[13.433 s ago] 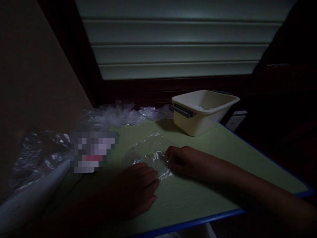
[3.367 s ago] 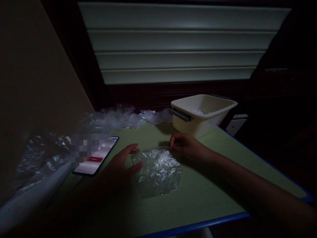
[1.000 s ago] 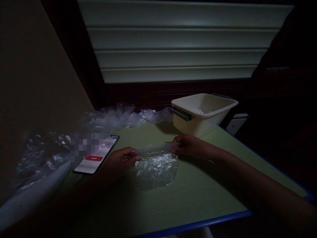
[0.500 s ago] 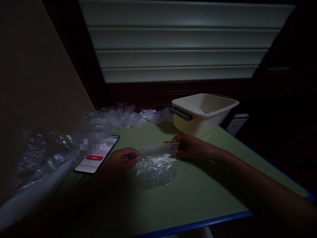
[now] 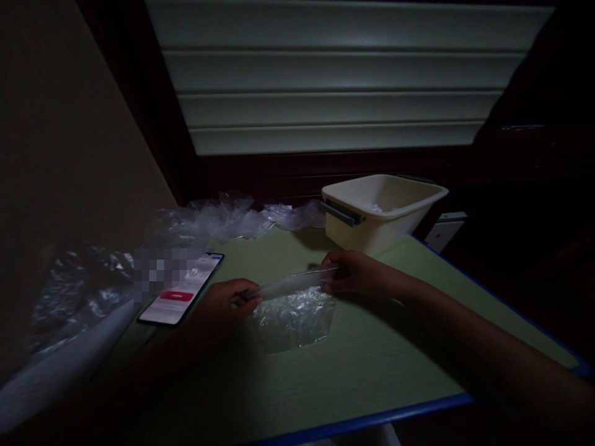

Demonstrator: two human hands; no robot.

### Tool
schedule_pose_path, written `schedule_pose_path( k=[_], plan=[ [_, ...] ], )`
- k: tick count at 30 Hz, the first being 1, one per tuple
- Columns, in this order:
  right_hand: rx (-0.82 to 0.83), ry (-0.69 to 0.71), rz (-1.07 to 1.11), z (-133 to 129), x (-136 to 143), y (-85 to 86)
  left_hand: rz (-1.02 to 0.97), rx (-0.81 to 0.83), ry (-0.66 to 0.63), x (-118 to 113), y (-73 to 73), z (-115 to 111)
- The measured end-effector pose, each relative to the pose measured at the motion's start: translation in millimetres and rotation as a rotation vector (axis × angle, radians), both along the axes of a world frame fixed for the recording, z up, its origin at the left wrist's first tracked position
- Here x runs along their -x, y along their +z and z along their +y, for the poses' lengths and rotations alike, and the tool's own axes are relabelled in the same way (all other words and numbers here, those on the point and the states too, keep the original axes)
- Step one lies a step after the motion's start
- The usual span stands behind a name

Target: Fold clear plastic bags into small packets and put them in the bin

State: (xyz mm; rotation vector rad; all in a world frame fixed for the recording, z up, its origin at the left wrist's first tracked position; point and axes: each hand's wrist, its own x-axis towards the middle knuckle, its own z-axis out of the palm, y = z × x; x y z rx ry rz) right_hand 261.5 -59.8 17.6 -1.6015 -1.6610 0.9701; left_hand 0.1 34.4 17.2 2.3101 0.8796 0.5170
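Observation:
A clear plastic bag hangs low over the green tabletop, its upper edge stretched between my two hands. My left hand pinches the left end of that edge, thumb against fingers. At the right end, slightly higher, my right hand is closed on the same edge. The lower part of the bag is crinkled and shiny; whether it rests on the table I cannot tell. Close to my left hand lies a phone with a lit screen and a red button on it.
A cream plastic bin with dark grey handles stands at the back right, something pale and shiny inside. Crumpled clear plastic runs along the back and left. A white box sits beyond the right edge of the blue-rimmed table.
The bag's upper edge slopes down more toward my left hand, which has tilted slightly. My right hand has barely moved.

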Motion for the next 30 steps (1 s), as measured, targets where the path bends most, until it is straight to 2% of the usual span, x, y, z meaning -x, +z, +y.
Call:
schedule_pose_path(
  k=[5, 11, 16, 21, 25, 30],
  plan=[
    [-0.017, -0.003, -0.054, -0.5, 1.3, 2.3, 0.039, -0.064, -0.011, 0.5, -1.5, 0.5],
    [-0.05, -0.003, -0.114, -0.5, 1.0, 3.2, -0.005, -0.028, -0.028, 1.4, -3.0, -0.7],
    [-0.078, 0.033, -0.144, -0.9, -1.1, 3.0, -0.024, -0.059, -0.053, 0.9, -2.3, -1.7],
    [-0.121, 0.095, -0.172, -2.0, -3.7, 3.3, -0.07, -0.125, -0.16, 1.4, -2.7, -1.5],
    [-0.118, 0.162, -0.195, -7.0, -3.3, 10.4, -0.093, -0.199, -0.231, 1.5, -2.4, -3.5],
    [-0.117, 0.279, -0.261, -14.1, -3.8, 20.4, -0.02, -0.221, -0.282, 3.4, -2.5, -6.4]
  ],
)
